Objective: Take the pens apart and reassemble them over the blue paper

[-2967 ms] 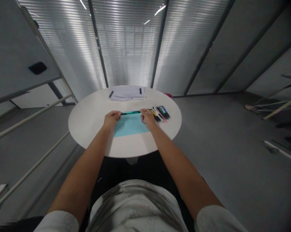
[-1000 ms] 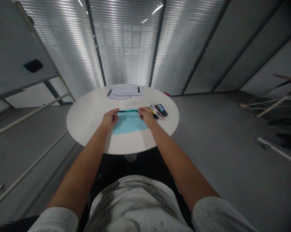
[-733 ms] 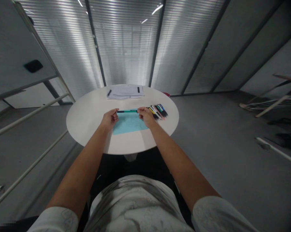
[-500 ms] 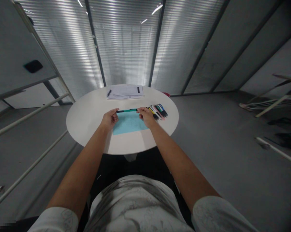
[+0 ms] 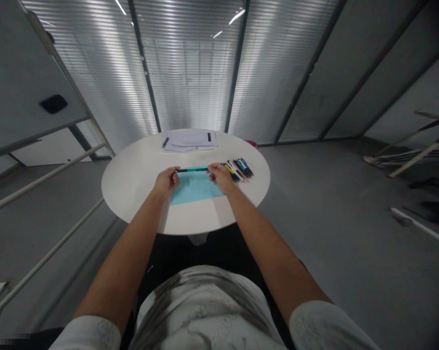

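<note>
A slim green and black pen [image 5: 192, 169] is stretched level between my two hands. My left hand [image 5: 167, 181] pinches its left end, and the fingers of my right hand [image 5: 219, 176] are closed on its right end. Below the pen, a light blue sheet [image 5: 195, 189] lies on the round white table [image 5: 132, 170]. Just right of my right hand, several pens [image 5: 241, 168] in mixed colours lie side by side on the tabletop.
A stack of papers [image 5: 190, 140] with a dark pen [image 5: 165, 142] on it rests at the table's far side. To the left stands a whiteboard [image 5: 26, 73] on a pale tubular frame [image 5: 48, 170]. Window blinds [image 5: 190, 73] rise behind the table.
The pen has rolled slightly between my fingers, its green side now showing less. Both hands keep their hold, and the whole view has shifted very slightly.
</note>
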The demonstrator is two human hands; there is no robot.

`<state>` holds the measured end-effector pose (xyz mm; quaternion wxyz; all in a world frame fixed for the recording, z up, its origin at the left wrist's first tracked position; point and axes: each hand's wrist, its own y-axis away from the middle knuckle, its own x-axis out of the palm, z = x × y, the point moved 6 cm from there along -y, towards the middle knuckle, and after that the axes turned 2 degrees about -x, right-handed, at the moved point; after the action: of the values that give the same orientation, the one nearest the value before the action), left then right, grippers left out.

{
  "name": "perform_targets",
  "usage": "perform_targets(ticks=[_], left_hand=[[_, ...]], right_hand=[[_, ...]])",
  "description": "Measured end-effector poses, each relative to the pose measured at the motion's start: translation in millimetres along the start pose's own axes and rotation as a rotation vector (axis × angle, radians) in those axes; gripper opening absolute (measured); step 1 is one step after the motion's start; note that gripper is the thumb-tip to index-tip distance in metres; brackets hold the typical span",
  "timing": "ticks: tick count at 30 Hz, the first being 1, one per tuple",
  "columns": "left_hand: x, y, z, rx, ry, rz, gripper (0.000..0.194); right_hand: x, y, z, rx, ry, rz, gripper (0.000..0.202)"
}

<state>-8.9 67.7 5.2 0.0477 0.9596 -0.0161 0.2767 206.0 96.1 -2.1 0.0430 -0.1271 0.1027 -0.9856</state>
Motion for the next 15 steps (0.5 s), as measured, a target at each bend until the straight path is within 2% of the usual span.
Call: perform_targets(ticks=[15], left_hand=[[0.8,-0.7,0.2,-0.014,0.023,0.013,0.019]], right_hand=[[1.2,0.3,4.2,-0.038,0.079,-0.027,0.036]])
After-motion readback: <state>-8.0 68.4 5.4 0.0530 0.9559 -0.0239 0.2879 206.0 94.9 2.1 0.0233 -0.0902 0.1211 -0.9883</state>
